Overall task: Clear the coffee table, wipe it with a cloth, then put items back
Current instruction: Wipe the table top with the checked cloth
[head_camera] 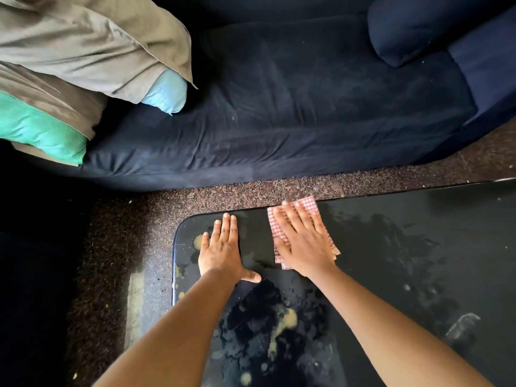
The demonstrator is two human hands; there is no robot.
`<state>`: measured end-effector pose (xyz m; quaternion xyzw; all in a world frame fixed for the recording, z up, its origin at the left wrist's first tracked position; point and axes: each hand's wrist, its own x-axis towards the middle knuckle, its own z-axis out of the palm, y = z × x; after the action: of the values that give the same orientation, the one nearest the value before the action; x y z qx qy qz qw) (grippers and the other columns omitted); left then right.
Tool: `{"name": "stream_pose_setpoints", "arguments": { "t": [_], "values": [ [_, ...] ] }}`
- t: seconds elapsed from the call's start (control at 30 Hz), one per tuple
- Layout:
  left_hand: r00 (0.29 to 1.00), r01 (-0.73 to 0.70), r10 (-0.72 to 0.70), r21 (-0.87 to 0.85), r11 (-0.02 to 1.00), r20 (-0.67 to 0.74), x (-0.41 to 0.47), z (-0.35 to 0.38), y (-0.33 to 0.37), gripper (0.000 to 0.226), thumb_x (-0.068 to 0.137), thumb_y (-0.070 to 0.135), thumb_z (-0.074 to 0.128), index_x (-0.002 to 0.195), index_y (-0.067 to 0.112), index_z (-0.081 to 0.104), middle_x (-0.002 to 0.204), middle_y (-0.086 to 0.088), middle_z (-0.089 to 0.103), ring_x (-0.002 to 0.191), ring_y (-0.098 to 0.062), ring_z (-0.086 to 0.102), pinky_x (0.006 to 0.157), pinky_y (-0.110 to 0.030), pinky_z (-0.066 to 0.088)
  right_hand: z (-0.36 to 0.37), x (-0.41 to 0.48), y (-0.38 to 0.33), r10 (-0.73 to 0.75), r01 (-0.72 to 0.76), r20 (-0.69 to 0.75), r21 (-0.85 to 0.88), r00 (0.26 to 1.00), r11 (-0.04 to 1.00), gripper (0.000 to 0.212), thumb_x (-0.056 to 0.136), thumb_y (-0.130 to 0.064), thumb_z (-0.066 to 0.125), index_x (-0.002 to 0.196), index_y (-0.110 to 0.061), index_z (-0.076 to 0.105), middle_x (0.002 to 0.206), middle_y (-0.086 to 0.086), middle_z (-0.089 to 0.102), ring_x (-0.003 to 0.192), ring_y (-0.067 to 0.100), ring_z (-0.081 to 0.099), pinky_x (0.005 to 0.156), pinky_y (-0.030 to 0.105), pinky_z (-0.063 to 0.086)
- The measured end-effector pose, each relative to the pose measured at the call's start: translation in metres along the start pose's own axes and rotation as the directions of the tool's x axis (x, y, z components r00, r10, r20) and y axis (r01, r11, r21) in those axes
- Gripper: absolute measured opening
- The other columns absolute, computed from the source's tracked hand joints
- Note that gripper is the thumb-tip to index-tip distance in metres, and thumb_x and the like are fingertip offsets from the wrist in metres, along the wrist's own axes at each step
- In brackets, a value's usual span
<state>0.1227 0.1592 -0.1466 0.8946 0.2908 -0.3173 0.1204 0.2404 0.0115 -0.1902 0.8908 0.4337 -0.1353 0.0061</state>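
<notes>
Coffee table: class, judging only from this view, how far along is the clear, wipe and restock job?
Cleared: nothing stands on the visible coffee table. In hand: right hand presses the checked cloth flat; left hand braces. Left: tan smears and returning items.

Two bare hands press flat on a dark glossy worktop (391,247) beside a navy sofa (279,107).

The right hand (304,241) lies spread on a folded pink-checked cloth (307,205) at the worktop's far edge; the left hand (223,247) rests palm-down just beside it, near the rounded corner. Pale smears (284,322) and wet streaks mark the surface between the forearms. Grey pillows (83,46) with teal (42,127) and light-blue (167,92) ends lie piled on the sofa's left end, above speckled brown carpet (125,233).
</notes>
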Motion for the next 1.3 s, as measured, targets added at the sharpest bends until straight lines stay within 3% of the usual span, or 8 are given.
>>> {"name": "stream_pose_setpoints", "arguments": {
  "t": [0.13, 0.4, 0.6, 0.73, 0.87, 1.1, 1.2, 1.3],
  "values": [
    [0.999, -0.028, 0.025, 0.080, 0.996, 0.030, 0.002, -0.003, -0.005, 0.147, 0.056, 0.076, 0.069, 0.143, 0.012, -0.032, 0.153, -0.001, -0.033, 0.145, -0.019, -0.021, 0.118, -0.040, -0.007, 0.000, 0.001, -0.030, 0.147, -0.146, -0.009, 0.064, 0.989, 0.987, 0.066, 0.091, -0.053, 0.006, 0.148, -0.027, -0.017, 0.156, -0.001, -0.020, 0.144, 0.023, -0.019, 0.117, 0.047, -0.010],
    [0.997, -0.053, 0.045, 0.116, 0.992, 0.070, 0.004, -0.008, -0.008, 0.148, 0.057, 0.066, 0.077, 0.144, 0.013, -0.030, 0.154, -0.001, -0.032, 0.145, -0.019, -0.019, 0.118, -0.041, -0.006, -0.001, 0.007, -0.023, -0.202, 0.205, 0.076, -0.026, 0.976, 0.979, 0.064, 0.091, -0.056, 0.008, 0.146, -0.034, -0.017, 0.156, -0.006, -0.020, 0.144, 0.020, -0.019, 0.115, 0.055, -0.008],
    [0.996, -0.059, 0.049, 0.137, 0.989, 0.076, 0.004, -0.008, -0.012, 0.149, 0.057, 0.063, 0.079, 0.143, 0.013, -0.032, 0.154, -0.001, -0.032, 0.145, -0.018, -0.020, 0.117, -0.041, -0.007, -0.001, -0.008, -0.031, 0.186, -0.190, 0.046, 0.095, 0.981, 0.977, 0.062, 0.094, -0.053, 0.015, 0.148, -0.035, -0.011, 0.153, -0.011, -0.022, 0.145, 0.019, -0.018, 0.109, 0.064, -0.009],
    [0.997, -0.036, 0.027, 0.144, 0.989, 0.069, 0.004, -0.005, -0.009, 0.149, 0.057, 0.063, 0.079, 0.142, 0.012, -0.032, 0.154, -0.002, -0.032, 0.144, -0.019, -0.021, 0.117, -0.041, -0.008, 0.005, -0.013, -0.064, 0.075, -0.078, 0.040, 0.095, 0.996, 0.992, 0.067, 0.090, -0.054, 0.014, 0.150, -0.033, -0.006, 0.155, -0.008, -0.018, 0.145, 0.021, -0.015, 0.112, 0.062, -0.005],
    [0.999, -0.015, 0.007, 0.150, 0.989, 0.053, 0.003, -0.004, -0.006, 0.149, 0.057, 0.059, 0.080, 0.142, 0.012, -0.032, 0.154, -0.003, -0.032, 0.145, -0.019, -0.020, 0.117, -0.041, -0.007, 0.008, -0.018, -0.041, 0.004, -0.007, 0.039, 0.071, 0.999, 0.997, 0.065, 0.090, -0.056, 0.016, 0.149, -0.037, -0.002, 0.159, -0.011, -0.008, 0.147, 0.017, -0.009, 0.114, 0.061, 0.004],
    [1.000, -0.017, 0.014, 0.131, 0.991, 0.026, 0.002, -0.002, -0.007, 0.150, 0.056, 0.057, 0.082, 0.143, 0.011, -0.031, 0.154, -0.003, -0.030, 0.145, -0.019, -0.019, 0.117, -0.040, -0.007, 0.014, -0.042, -0.021, 0.230, -0.228, -0.016, 0.079, 0.973, 0.970, 0.068, 0.086, -0.051, 0.015, 0.151, -0.032, 0.004, 0.159, -0.008, -0.003, 0.147, 0.017, -0.004, 0.113, 0.061, 0.007],
    [0.999, -0.031, 0.029, 0.106, 0.994, 0.019, 0.001, -0.003, -0.009, 0.150, 0.055, 0.057, 0.083, 0.144, 0.012, -0.029, 0.155, -0.002, -0.030, 0.145, -0.018, -0.018, 0.117, -0.040, -0.006, 0.018, -0.041, -0.052, 0.116, -0.113, -0.031, 0.084, 0.993, 0.990, 0.067, 0.088, -0.053, 0.022, 0.150, -0.030, 0.012, 0.159, -0.006, 0.002, 0.147, 0.020, 0.001, 0.112, 0.061, 0.006],
    [0.999, -0.037, 0.035, 0.097, 0.995, 0.020, 0.001, -0.003, -0.009, 0.149, 0.056, 0.057, 0.082, 0.144, 0.013, -0.029, 0.155, -0.002, -0.030, 0.145, -0.018, -0.019, 0.117, -0.040, -0.006, 0.021, -0.043, -0.060, -0.039, 0.041, -0.041, 0.058, 0.998, 0.997, 0.064, 0.087, -0.054, 0.030, 0.147, -0.030, 0.028, 0.158, -0.004, 0.016, 0.146, 0.018, 0.014, 0.110, 0.062, 0.018]
  ]
}}
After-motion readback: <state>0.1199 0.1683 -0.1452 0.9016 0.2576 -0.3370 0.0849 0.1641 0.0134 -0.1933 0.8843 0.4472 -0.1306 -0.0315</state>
